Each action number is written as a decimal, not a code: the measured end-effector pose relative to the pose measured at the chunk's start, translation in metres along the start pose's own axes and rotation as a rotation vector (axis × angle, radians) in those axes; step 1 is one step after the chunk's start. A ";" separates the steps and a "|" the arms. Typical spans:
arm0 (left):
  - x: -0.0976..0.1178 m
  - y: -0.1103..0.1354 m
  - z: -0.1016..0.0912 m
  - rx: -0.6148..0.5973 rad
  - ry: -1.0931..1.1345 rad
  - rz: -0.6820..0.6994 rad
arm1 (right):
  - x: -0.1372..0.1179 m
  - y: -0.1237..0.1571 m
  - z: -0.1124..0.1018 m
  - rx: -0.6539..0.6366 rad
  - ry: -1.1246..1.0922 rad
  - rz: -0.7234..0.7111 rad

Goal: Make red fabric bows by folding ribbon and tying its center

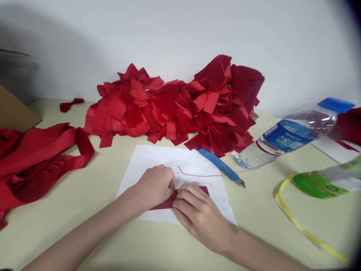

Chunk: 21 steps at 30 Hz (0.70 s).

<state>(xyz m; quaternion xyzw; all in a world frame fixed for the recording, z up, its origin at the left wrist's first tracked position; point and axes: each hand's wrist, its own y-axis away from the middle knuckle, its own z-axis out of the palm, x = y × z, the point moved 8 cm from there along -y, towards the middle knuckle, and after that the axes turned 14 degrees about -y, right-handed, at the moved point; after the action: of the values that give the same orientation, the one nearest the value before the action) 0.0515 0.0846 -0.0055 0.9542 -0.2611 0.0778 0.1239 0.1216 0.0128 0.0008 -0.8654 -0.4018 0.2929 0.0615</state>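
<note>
Both my hands sit low on a white paper sheet [149,158] marked with thin dark lines. My left hand [153,186] has its fingertips at the edge of a dark red fabric piece [166,200], and my right hand [199,218] presses across the same piece, hiding most of it. One corner of the fabric shows beyond my right fingers. A thin red thread [197,175] lies on the paper just above my hands. A blue utility knife [220,167] rests across the paper's right edge, its blade pointing toward me.
A large heap of cut red fabric pieces [175,109] stands against the white wall. Long red fabric bands [36,162] lie at left, near a cardboard box [14,111]. To the right are a tipped water bottle [287,137], a green roll [316,184] and yellow ribbon [299,226].
</note>
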 end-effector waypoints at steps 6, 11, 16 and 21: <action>0.001 0.001 -0.001 0.010 -0.074 -0.002 | -0.015 0.008 -0.002 0.044 0.137 -0.121; 0.008 0.007 0.001 0.014 -0.127 0.126 | -0.017 0.009 -0.003 0.018 0.162 -0.114; 0.023 0.023 0.010 0.108 -0.375 0.289 | 0.009 -0.011 -0.023 -0.030 -0.040 0.078; 0.030 0.036 0.019 0.241 -0.696 0.333 | 0.031 -0.030 -0.019 -0.171 -0.206 0.178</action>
<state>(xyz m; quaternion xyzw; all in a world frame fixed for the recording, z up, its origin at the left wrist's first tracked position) 0.0601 0.0345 -0.0100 0.8758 -0.4276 -0.2009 -0.0989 0.1280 0.0575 0.0127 -0.8651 -0.3511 0.3491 -0.0799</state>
